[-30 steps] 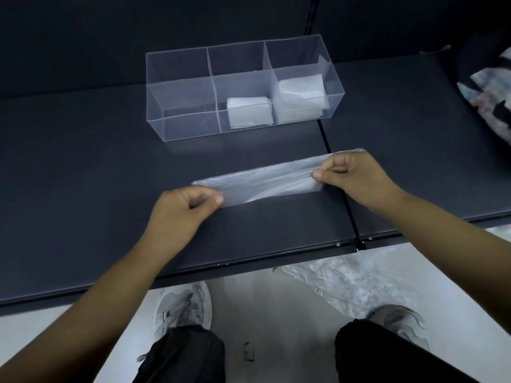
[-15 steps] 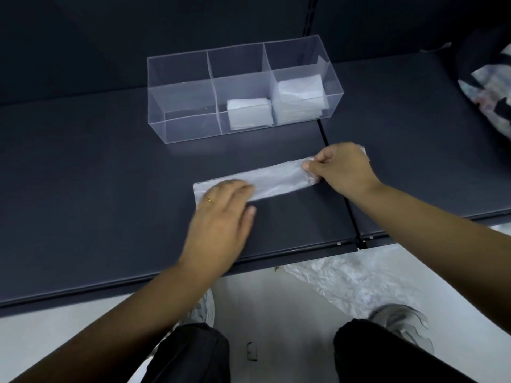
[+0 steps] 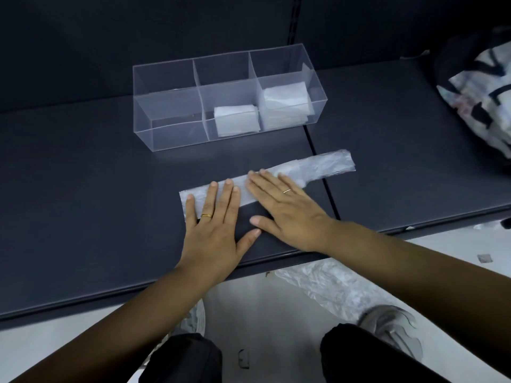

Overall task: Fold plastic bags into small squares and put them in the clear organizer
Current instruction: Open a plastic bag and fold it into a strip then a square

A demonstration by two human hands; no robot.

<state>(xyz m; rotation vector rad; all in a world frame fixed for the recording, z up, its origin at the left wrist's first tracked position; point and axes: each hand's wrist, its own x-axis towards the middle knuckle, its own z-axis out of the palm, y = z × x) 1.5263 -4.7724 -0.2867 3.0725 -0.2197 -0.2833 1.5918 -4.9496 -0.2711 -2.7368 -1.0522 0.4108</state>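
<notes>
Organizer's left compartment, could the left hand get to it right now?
Probably yes: the left hand lies flat on the bag strip, with only bare shelf between it and the open-topped compartment.

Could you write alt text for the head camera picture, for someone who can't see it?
A person's left hand and right hand press flat, fingers straight, on a plastic bag folded into a long strip on a dark shelf. Behind it stands a clear organizer; folded bags lie in its middle and right compartments.
</notes>
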